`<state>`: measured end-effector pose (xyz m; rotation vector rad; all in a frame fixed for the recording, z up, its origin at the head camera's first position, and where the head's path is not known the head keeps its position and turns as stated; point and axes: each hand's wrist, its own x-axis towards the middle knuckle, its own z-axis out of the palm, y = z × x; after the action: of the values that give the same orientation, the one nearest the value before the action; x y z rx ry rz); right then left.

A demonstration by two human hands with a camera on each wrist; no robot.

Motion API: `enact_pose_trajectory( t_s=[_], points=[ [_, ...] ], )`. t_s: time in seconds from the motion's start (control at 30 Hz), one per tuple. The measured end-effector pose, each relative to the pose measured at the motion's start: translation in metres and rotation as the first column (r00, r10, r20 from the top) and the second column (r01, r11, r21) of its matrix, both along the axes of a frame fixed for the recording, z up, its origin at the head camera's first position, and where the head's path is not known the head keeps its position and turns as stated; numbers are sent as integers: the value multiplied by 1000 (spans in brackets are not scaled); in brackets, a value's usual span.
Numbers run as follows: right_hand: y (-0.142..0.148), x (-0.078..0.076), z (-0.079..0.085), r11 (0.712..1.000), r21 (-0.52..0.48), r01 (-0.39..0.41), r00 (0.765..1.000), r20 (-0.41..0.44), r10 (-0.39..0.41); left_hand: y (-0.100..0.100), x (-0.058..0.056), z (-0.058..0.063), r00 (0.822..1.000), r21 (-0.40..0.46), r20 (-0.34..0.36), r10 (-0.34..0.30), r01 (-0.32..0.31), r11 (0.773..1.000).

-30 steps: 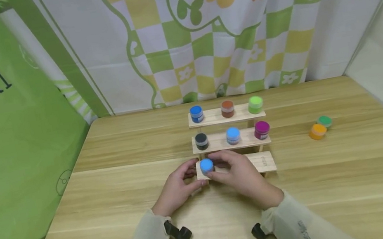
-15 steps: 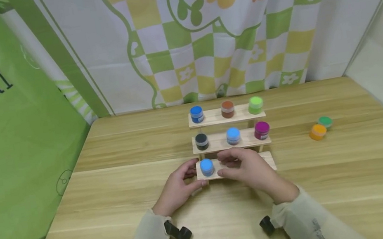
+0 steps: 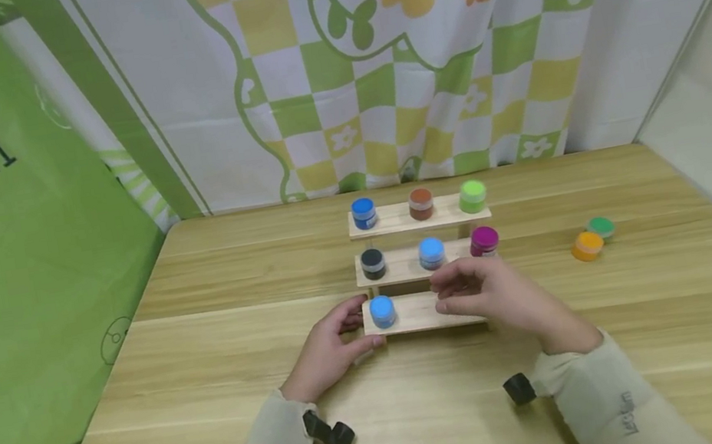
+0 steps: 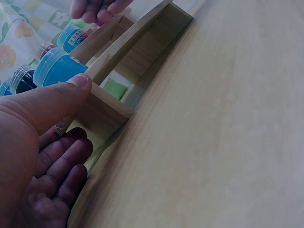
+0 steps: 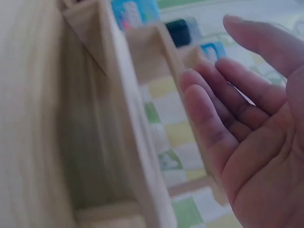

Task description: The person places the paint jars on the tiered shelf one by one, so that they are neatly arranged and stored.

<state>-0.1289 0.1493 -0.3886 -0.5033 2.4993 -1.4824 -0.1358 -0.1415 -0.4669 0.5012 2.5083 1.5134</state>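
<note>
A small wooden three-tier rack stands on the table. A light-blue paint jar sits at the left end of its lowest tier. My left hand holds that end of the rack, thumb at the front corner and fingers around the side; in the left wrist view the thumb lies against the plank's corner beside the jar. My right hand hovers over the right part of the lowest tier, fingers loosely bent and holding nothing. In the right wrist view its palm faces the rack.
On the middle tier are black, light-blue and purple jars. Dark-blue, brown and lime-green jars line the top tier. Orange and green jars stand on the table at right.
My right hand has let go of the light-blue jar on the lowest tier and moved right, away from it. The left hand stays at the rack's left end.
</note>
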Motion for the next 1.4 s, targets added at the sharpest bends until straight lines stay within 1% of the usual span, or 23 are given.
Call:
enact_pose_trajectory(
  t_s=[0.1, 0.43, 0.6, 0.67, 0.77, 0.87, 0.97, 1.07, 1.13, 1.2, 1.3, 1.4],
  points=[
    [11, 0, 6, 1000, -18, 4, 1000, 30, -3, 0, 0, 0, 1000, 5, -2, -1, 1, 1000],
    [51, 0, 16, 999, 11, 50, 998, 41, -50, 1, -1, -2, 1000, 15, 2, -4, 4, 1000],
    [71, 2, 19, 994, 61, 85, 994, 58, -89, 0, -2, -3, 1000, 18, -7, -9, 9, 1000],
    [78, 2, 20, 989, 102, 110, 992, 58, -116, 0, -2, -3, 1000, 17, -10, -10, 10, 1000],
    [87, 1, 18, 979, 147, 144, 986, 60, -155, 0, -1, -4, 1000, 16, -7, -9, 9, 1000],
    [97, -1, 15, 970, 161, 182, 976, 88, -198, -1, -1, -3, 1000, 17, -3, -7, 7, 1000],
    [108, -3, 11, 960, 129, 248, 959, 106, -262, -1, 0, -3, 1000, 18, -1, -3, 3, 1000],
    [118, -4, 6, 933, 114, 341, 935, 58, -349, 0, 0, -2, 1000, 14, -4, -1, 1, 1000],
    [123, -5, 3, 912, 91, 400, 915, 16, -403, 0, 0, -2, 1000, 11, -6, -1, 1, 1000],
    [129, -5, 0, 889, 75, 451, 892, -6, -452, 0, -1, -3, 1000, 9, -5, -1, 1, 1000],
    [135, -5, -5, 857, 17, 515, 857, 2, -515, 0, -1, -4, 1000, 10, -1, 0, 0, 1000],
    [142, -5, -9, 813, -24, 581, 814, 23, -581, 0, -1, -3, 1000, 12, 0, 0, 0, 1000]
  ],
)
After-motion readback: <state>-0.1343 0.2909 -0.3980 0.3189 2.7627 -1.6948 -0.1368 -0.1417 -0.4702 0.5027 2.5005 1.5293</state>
